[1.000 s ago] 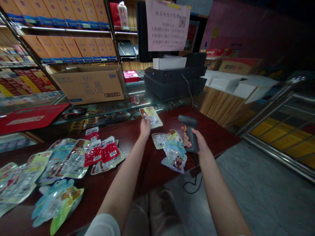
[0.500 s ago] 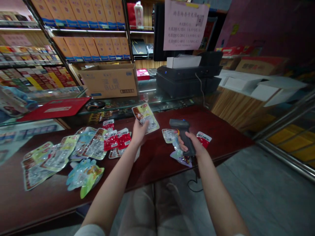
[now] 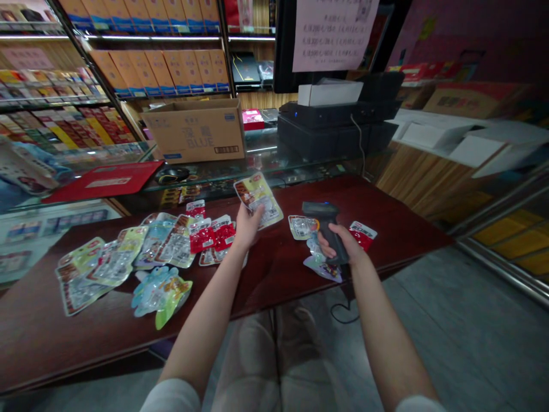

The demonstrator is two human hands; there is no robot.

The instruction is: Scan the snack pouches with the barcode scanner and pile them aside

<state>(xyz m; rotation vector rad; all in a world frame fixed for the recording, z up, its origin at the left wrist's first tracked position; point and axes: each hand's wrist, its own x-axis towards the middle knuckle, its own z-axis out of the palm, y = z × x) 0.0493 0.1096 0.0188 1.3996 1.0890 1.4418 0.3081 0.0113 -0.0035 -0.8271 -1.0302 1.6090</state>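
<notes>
Has carried the yellow-and-brown pouch [image 3: 266,195] leftward over the bench [image 3: 270,274] in the past second, and brought the scanner [image 3: 326,219] left as well, with a red packet [image 3: 363,234] now in view beside the right hand [image 3: 346,243]. Pinches the pouch with the left hand [image 3: 247,226] near the centre of the frame, seemingly lifted, by its lower left part: thumb on the front, fingers mostly hidden behind. Wraps the right hand about the scanner's handle, right of centre, fingers closed snugly and no gap showing, scanner head toward the pouch but apart from it. Covers part of a silver packet [image 3: 300,227] and a purple-and-blue pouch [image 3: 321,268] from view there; cannot tell whether touching either. Could lose the pouch, judging by that one-sided pinch, should the slick film bend or twist off the thumb. Might drag the packets toward the near edge by lowering the right hand, or snag the cord [image 3: 344,320], looped at lower right of centre, by swinging too far. Could also brush the heap of pouches [image 3: 175,240] at left of centre, partly hidden by the left forearm, or the blue-and-green pouch [image 3: 158,292] below it. Beyond, shows a cardboard box [image 3: 195,131], upper left of centre.
</notes>
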